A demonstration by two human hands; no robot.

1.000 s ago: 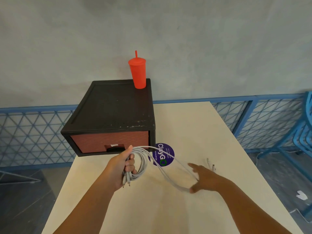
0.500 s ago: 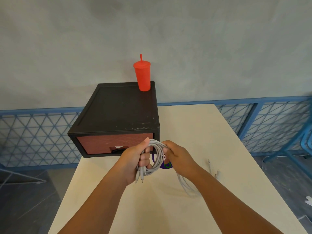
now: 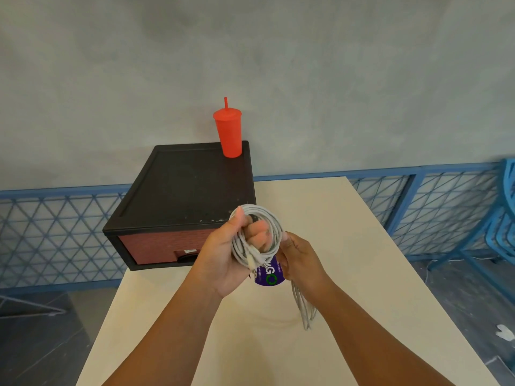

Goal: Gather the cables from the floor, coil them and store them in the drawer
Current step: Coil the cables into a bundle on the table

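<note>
My left hand [image 3: 223, 257] grips a coil of white cables [image 3: 271, 228], held up above the cream table [image 3: 348, 246], with plug ends poking out below the fist. My right hand [image 3: 299, 260] is closed on the same cables just right of the coil, and their loose tails [image 3: 305, 307] hang from it toward the table. Behind the hands sits a black drawer unit [image 3: 184, 190] with a shut reddish-brown drawer front [image 3: 156, 245]; its handle is partly hidden by my left hand.
A red tumbler with a straw [image 3: 229, 132] stands on the drawer unit's back right corner. A purple round sticker [image 3: 269, 275] lies on the table under the hands. Blue lattice railing [image 3: 446, 207] runs behind the table; a blue chair [image 3: 504, 218] stands at right.
My right hand has come in from the table to the coil and pulled the loose loop up. Both hands have risen with the coil, now tighter, and the cable ends have left the table.
</note>
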